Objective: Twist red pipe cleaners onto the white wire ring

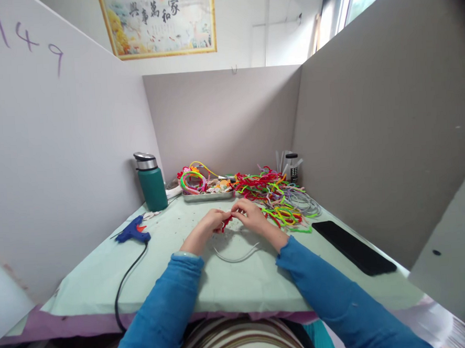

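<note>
My left hand [215,219], right hand [249,215] pinch red pipe cleaner [226,223], shape mostly finger-hidden; tablecloth [245,287] open from white curved band [234,261] to near edge.

Craft workshop, by the look of it; single booth. Clock read from the seat. Pale grey flat partition boards [225,116] at 9, 12 and 3; purple handwritten numerals [27,38] on the board at 10. Pale green smooth table covering [255,290]. Blue glue gun with black cord [130,232] at 10. Tangled heap of multicoloured fuzzy stems [261,185] at 1. Beyond: wide gold-framed print with Chinese characters [158,29] at 11, on white wall [243,31].
</note>
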{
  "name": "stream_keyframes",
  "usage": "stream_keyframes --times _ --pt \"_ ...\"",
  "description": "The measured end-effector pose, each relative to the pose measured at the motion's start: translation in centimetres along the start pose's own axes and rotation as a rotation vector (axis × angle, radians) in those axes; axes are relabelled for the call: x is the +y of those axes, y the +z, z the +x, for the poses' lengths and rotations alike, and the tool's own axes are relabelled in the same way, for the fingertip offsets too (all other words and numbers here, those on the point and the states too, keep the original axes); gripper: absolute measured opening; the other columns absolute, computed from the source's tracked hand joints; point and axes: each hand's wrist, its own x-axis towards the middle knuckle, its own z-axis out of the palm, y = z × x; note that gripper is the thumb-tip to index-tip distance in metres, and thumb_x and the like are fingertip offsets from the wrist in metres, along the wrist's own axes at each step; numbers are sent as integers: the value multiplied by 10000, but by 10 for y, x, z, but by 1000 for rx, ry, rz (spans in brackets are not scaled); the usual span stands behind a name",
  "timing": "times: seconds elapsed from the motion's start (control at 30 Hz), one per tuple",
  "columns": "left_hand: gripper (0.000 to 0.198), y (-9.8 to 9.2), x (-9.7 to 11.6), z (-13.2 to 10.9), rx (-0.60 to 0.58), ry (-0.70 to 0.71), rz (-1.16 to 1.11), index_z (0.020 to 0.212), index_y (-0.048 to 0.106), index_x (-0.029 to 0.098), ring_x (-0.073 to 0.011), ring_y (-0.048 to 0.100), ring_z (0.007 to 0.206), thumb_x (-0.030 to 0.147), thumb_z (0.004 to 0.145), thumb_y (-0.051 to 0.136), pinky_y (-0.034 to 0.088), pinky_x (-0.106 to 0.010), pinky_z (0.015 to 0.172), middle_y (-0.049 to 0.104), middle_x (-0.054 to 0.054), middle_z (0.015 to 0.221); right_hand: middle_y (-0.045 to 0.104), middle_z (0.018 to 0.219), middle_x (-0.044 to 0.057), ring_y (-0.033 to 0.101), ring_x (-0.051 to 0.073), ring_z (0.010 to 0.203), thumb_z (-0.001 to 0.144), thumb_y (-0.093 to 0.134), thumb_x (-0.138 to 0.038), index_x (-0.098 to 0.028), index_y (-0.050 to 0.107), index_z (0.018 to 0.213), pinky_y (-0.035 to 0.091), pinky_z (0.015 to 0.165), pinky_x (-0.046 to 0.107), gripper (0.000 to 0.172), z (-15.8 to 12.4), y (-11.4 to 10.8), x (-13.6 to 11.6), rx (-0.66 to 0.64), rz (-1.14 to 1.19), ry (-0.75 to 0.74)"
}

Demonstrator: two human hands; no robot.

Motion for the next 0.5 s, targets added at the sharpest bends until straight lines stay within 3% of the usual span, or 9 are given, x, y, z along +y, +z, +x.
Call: stream_keyframes --times 0.23,0.5 --pt "296 1 3 -3 -27 -18 -73 527 443 194 -63 215 359 365 713 598 218 -270 438 278 69 411 583 889 56 510 188 880 835 568 -178 -226 676 868 392 804 309 122 0 -1 -1 -78 -23 -116" --pt "201 2 10 -8 -10 -88 -26 538 416 177 -48 185 367 169 715 512 206 -239 437 258 82 412 556 915 52 509 162 866 863 536 -145 -216 704 845 409 771 287 183 -1 2 -1 -143 -87 -234"
